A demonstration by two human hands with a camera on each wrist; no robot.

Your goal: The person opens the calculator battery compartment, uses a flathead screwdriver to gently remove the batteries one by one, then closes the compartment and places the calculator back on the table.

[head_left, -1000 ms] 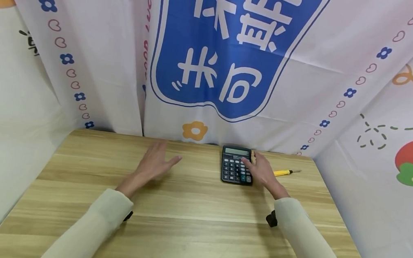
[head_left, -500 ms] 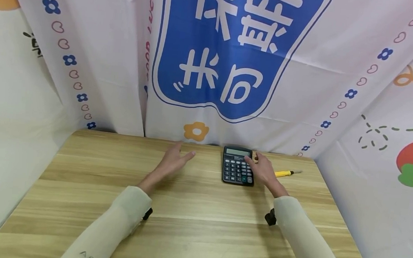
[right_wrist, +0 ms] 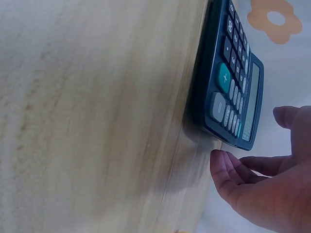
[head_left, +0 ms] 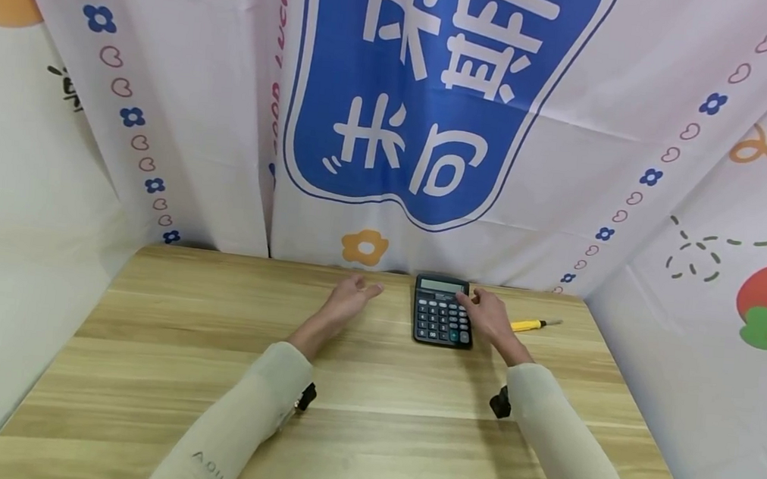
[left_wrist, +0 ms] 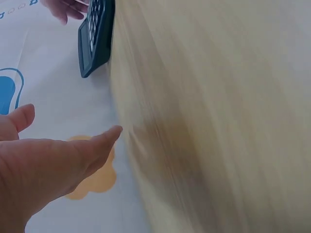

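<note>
A black desk calculator lies face up at the table's far edge, its display toward the curtain. Beside its right side is my right hand, the thumb overlapping the keys in the head view. The right wrist view shows thumb and fingertips spread apart just off the calculator's side, with loosely bent fingers and nothing between them. My left hand hovers left of the calculator, thumb stretched toward it. In the left wrist view a gap separates that thumb from the calculator.
Right of my right hand lies a slim tool with a yellow handle and metal shaft. A printed curtain hangs right behind the table's far edge. White printed cloths flank the wooden table on both sides.
My left hand has moved right along the far edge toward the calculator. The right hand and the calculator have stayed nearly where they were.
</note>
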